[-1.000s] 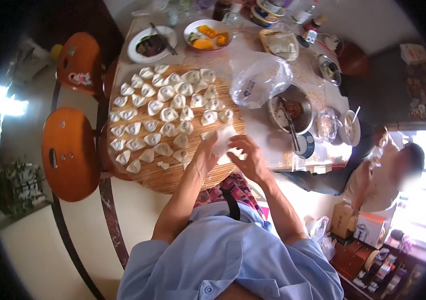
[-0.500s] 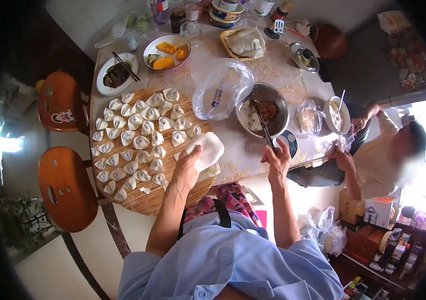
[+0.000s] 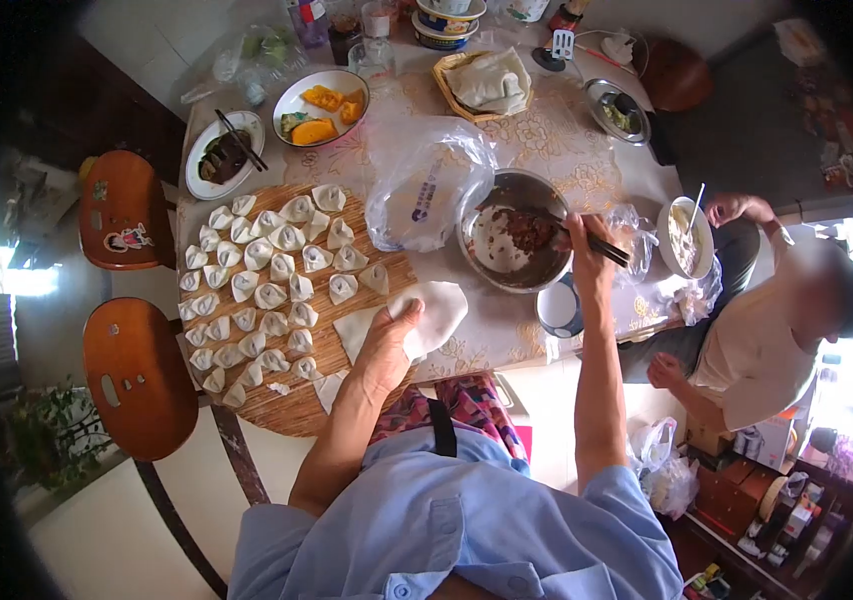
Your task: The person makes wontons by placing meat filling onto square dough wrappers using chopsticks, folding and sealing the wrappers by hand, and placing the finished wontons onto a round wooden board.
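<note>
My left hand (image 3: 387, 345) pinches a pale dough wrapper (image 3: 440, 314) above the front right edge of a round bamboo board (image 3: 282, 412); whether it is one sheet or several I cannot tell. Many folded wontons (image 3: 269, 262) lie in rows on that board, and more flat wrappers (image 3: 352, 330) rest under my left hand. Over the right rim of a metal bowl (image 3: 468, 250), my right hand (image 3: 587, 240) grips dark chopsticks (image 3: 611, 252). Their lower ends point into the minced filling (image 3: 529, 232), partly hidden by my fingers.
A plastic bag (image 3: 417, 200) lies between board and bowl. Behind are a plate with chopsticks (image 3: 194, 178), a dish of orange pieces (image 3: 292, 95) and a cloth-lined basket (image 3: 444, 75). A small blue-rimmed bowl (image 3: 559, 305) sits near the front edge. Another person (image 3: 757, 350) sits at right by a white bowl (image 3: 667, 240).
My right hand has moved right and up, swinging the chopsticks so their back ends point right. My left hand and wrapper have shifted slightly right. The other person's hands have moved apart.
</note>
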Demonstrator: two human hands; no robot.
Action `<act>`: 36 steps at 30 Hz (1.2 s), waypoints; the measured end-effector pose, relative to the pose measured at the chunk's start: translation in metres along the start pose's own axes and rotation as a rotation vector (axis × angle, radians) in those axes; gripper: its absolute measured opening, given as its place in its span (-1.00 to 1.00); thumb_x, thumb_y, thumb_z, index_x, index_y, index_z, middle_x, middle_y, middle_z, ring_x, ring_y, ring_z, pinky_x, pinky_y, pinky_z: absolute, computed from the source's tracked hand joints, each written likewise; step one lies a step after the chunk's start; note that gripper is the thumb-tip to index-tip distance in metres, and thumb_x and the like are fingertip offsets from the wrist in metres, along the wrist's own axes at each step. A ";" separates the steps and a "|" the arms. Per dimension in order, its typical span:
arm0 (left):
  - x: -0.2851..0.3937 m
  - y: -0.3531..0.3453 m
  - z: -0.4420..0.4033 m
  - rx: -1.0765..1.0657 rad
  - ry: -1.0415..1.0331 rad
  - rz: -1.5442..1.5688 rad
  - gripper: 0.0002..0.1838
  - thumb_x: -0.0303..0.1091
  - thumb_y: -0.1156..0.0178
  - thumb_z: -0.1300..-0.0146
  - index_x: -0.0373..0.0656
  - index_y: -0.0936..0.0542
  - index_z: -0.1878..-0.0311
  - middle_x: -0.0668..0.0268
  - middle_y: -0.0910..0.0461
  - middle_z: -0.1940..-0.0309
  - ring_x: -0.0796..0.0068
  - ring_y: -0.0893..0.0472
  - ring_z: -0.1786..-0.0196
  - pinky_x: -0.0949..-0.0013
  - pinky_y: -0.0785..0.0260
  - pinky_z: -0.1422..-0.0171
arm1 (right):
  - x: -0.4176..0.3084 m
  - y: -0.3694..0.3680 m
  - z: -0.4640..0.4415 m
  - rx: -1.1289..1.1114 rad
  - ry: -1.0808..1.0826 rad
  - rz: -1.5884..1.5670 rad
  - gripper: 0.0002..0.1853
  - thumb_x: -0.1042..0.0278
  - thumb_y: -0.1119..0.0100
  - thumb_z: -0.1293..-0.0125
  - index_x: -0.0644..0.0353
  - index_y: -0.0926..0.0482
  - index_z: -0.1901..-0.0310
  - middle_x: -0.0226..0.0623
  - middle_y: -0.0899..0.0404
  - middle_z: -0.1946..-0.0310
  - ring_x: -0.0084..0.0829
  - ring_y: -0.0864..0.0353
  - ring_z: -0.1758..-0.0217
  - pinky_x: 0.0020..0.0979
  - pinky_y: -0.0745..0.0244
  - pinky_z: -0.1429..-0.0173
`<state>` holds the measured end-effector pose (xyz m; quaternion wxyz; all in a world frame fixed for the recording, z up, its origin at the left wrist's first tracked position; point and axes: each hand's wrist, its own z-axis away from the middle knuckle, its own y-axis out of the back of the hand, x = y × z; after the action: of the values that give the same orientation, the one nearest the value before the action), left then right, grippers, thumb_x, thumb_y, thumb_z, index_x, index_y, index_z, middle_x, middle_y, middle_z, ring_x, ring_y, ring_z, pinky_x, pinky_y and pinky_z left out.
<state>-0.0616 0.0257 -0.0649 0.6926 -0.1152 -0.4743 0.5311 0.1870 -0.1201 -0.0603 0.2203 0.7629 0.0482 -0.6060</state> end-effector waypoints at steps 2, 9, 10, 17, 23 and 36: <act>-0.004 0.000 -0.007 0.028 0.002 -0.021 -0.69 -0.36 -0.10 -0.26 -0.22 -0.42 -0.04 0.26 -0.52 0.06 0.39 -0.54 0.01 0.28 -0.42 -0.10 | -0.011 0.012 0.005 -0.032 -0.028 0.056 -0.73 0.29 -0.13 -0.26 0.41 -0.54 0.38 -0.29 -0.44 0.50 -0.58 -0.48 0.54 -0.57 -0.46 0.48; -0.005 -0.012 -0.019 0.011 -0.029 -0.007 -0.72 -0.38 -0.10 -0.25 -0.23 -0.44 -0.01 0.28 -0.54 0.10 0.41 -0.55 0.03 0.29 -0.43 -0.07 | -0.015 0.004 0.004 -0.036 -0.076 0.118 -0.73 0.27 -0.16 -0.23 0.39 -0.57 0.36 -0.25 -0.47 0.51 -0.53 -0.52 0.56 -0.52 -0.42 0.49; -0.005 -0.013 -0.019 0.010 -0.028 -0.007 -0.72 -0.38 -0.10 -0.25 -0.23 -0.45 0.00 0.28 -0.54 0.10 0.41 -0.55 0.04 0.29 -0.43 -0.07 | -0.014 0.003 0.003 -0.047 -0.075 0.132 -0.72 0.26 -0.16 -0.23 0.39 -0.57 0.36 -0.25 -0.47 0.52 -0.52 -0.52 0.56 -0.51 -0.41 0.48; -0.003 -0.016 -0.016 0.023 -0.044 -0.035 -0.70 -0.38 -0.07 -0.26 -0.29 -0.45 -0.03 0.22 -0.55 0.11 0.43 -0.58 0.09 0.36 -0.46 0.01 | 0.002 -0.005 -0.006 -0.113 -0.052 0.233 -0.69 0.25 -0.11 -0.27 0.43 -0.53 0.34 -0.24 -0.47 0.45 -0.52 -0.59 0.48 -0.56 -0.48 0.39; -0.001 -0.020 -0.012 0.035 -0.068 -0.055 -0.69 -0.39 -0.05 -0.26 -0.31 -0.43 -0.03 0.20 -0.55 0.10 0.41 -0.58 0.09 0.36 -0.47 0.01 | 0.019 -0.017 -0.001 0.041 -0.069 0.083 -0.65 0.16 -0.11 -0.27 0.37 -0.58 0.38 -0.23 -0.47 0.52 -0.49 -0.55 0.52 -0.50 -0.38 0.39; 0.003 -0.042 -0.031 -0.094 -0.028 0.041 -0.65 -0.40 0.01 -0.27 -0.31 -0.39 -0.11 0.15 -0.51 0.01 0.35 -0.53 -0.03 0.29 -0.42 -0.10 | 0.022 -0.005 0.038 0.234 -0.167 -0.440 -0.66 0.21 -0.07 -0.30 0.43 -0.51 0.25 -0.21 -0.51 0.38 -0.38 -0.60 0.41 -0.38 -0.60 0.25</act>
<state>-0.0116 0.0216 -0.0515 0.6687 -0.1500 -0.5059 0.5238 0.1569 -0.1349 -0.0884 -0.0034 0.7015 0.1243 -0.7018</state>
